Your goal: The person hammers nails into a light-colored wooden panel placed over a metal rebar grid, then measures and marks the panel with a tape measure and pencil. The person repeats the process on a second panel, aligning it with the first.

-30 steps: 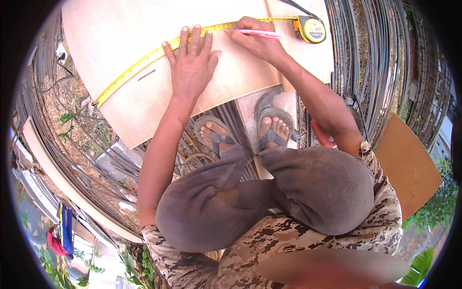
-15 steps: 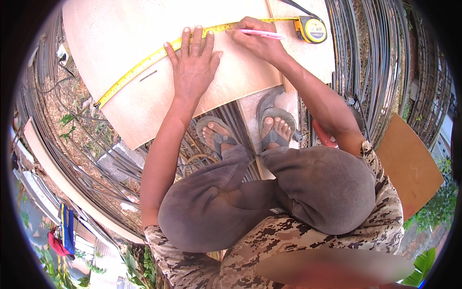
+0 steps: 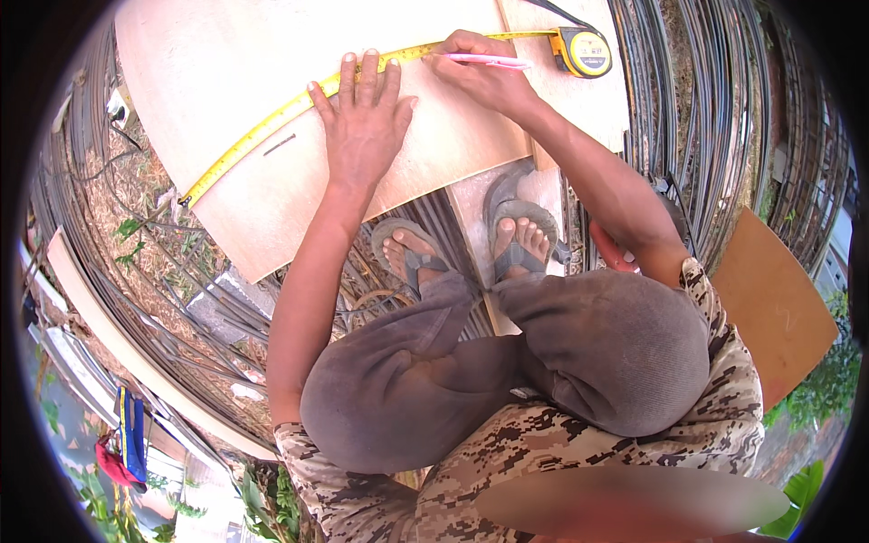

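Observation:
A pale plywood sheet (image 3: 208,81) lies in front of me, with the yellow blade of a tape measure (image 3: 584,52) stretched across it. The black and yellow case rests at the right, and the blade's end hook is at the sheet's left edge. My left hand (image 3: 364,127) lies flat with spread fingers, its fingertips on the blade. A pink pen (image 3: 489,61) is gripped in my right hand (image 3: 484,80), which rests on the sheet beside the blade. The pen's tip is hidden by my fingers. A short dark nail-like rod (image 3: 280,145) lies left of my left hand.
Bundles of long steel bars (image 3: 715,109) lie on the right, with more bars and dry grass (image 3: 149,181) on the left. A brown board (image 3: 769,308) is at the right. My sandalled feet (image 3: 520,240) are just below the plywood's near edge.
The whole view has shifted very slightly. Both hands, the pen and the tape measure keep the same places on the plywood.

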`<state>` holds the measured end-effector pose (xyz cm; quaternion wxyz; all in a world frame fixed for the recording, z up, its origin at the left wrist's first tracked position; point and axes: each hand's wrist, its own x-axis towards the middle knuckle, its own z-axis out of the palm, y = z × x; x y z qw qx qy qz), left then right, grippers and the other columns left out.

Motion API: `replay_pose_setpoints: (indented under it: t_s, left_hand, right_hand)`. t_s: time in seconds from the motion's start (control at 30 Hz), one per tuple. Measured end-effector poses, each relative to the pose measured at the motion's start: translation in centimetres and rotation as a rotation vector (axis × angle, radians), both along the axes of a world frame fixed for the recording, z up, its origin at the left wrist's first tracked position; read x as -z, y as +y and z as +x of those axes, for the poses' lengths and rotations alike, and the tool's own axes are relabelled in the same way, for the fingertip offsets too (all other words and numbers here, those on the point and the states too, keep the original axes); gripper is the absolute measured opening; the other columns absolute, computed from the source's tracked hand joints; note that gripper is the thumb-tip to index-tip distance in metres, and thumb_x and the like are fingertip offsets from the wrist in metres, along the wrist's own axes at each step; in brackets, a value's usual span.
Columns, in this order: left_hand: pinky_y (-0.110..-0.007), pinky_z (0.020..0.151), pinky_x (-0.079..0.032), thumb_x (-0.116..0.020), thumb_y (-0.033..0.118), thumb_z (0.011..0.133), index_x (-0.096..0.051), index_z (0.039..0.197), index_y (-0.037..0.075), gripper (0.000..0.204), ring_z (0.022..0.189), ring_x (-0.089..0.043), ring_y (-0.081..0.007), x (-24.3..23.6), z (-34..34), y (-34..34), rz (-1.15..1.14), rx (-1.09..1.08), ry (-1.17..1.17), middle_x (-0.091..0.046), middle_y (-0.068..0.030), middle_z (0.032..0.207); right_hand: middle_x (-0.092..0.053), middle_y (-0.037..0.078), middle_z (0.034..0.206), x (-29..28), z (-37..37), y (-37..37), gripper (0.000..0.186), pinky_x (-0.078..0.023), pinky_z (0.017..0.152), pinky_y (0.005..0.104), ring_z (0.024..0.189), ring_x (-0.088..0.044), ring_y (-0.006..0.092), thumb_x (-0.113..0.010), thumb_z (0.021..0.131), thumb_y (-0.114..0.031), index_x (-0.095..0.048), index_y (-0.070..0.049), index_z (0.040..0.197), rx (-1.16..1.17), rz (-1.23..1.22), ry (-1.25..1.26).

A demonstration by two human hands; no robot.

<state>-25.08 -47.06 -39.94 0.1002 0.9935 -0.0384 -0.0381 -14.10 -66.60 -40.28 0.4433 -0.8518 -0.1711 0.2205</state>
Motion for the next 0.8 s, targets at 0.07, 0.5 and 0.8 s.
replay_pose_setpoints:
  t_s: [0.07,0.5,0.8]
  left_hand:
    - [-0.075,0.114,-0.018,-0.05,0.05,0.103,-0.055,0.146,0.018,0.054,0.151,-0.028,-0.0309,-0.1,0.1,0.0,0.019,0.003,0.017,-0.039,-0.0081,0.159]
    - [-0.072,0.118,-0.014,-0.046,0.051,0.104,-0.051,0.149,0.017,0.056,0.153,-0.024,-0.0311,-0.7,1.0,0.5,0.037,-0.002,0.095,-0.036,-0.0088,0.162]
    - [-0.062,0.123,-0.016,-0.053,0.047,0.102,-0.052,0.148,0.015,0.056,0.153,-0.026,-0.0295,-1.9,0.4,2.3,-0.02,0.024,0.037,-0.037,-0.0101,0.161]
  right_hand:
    - [-0.071,0.006,0.082,0.1,0.0,0.0,0.025,-0.054,0.07,0.0317,0.075,-0.067,0.0165,-0.071,0.089,-0.031,-0.073,-0.006,0.093,-0.018,0.008,0.025]
    - [-0.061,0.02,0.134,-4.6,6.2,-10.5,0.06,-0.053,0.1,0.0437,0.125,-0.06,0.0328,-0.061,0.099,-0.05,-0.056,-0.005,0.138,-0.226,-0.774,-0.496]
    - [-0.07,0.009,0.113,-4.2,6.4,-11.4,0.038,-0.055,0.092,0.0418,0.112,-0.064,0.0291,-0.067,0.094,-0.045,-0.073,-0.014,0.116,-0.059,-0.677,-0.399]
